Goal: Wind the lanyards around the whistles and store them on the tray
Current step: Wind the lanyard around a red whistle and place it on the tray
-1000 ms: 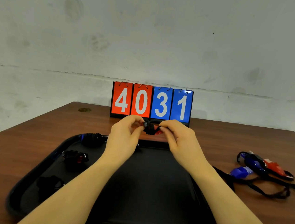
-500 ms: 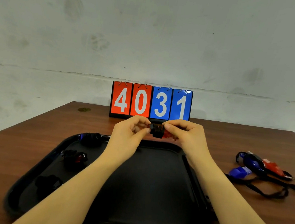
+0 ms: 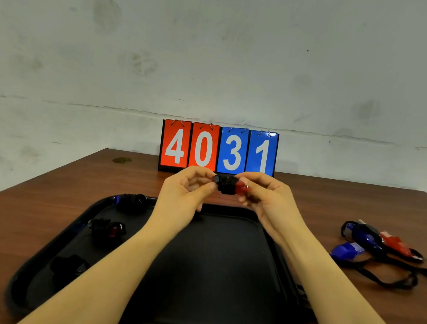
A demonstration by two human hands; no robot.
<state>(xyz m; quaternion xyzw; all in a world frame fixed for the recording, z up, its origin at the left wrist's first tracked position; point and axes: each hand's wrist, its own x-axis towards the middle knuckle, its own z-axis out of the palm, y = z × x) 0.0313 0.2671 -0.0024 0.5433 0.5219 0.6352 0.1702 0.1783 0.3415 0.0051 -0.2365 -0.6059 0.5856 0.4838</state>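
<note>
Since the earlier frames, both hands have been drawn slightly apart, so that more of the red whistle (image 3: pixel 241 188) is now exposed, with black cord (image 3: pixel 227 185) wound tightly round its middle. The left hand (image 3: pixel 186 193) pinches the wound end between thumb and fingertips, apparently so that the coils are kept from slipping loose. The right hand (image 3: pixel 268 197) grips the bare red end, its fingers curled round it, by which the bundle is steadied. The whistle is held in the air between the two hands, above the far edge of the black tray (image 3: pixel 223 279).

Below and outward of the left forearm, three wrapped bundles lie on the tray in a rough column: one (image 3: pixel 132 201) near the far corner, one (image 3: pixel 107 230) showing a little red, and one (image 3: pixel 69 268) nearest the body. They seem to have been lined up along one side so that the middle is left for the rest.

Well out to the right of the right hand, on the wooden table (image 3: pixel 35 211), a pile of whistles (image 3: pixel 375 243) in blue and red is seen with loose cords trailing; these are judged to be not yet wound. Beyond the hands a flip scoreboard (image 3: pixel 218 149) reading 4031 is stood upright.

The winding of this whistle appears nearly done, and setting it down on the tray is probably next.
</note>
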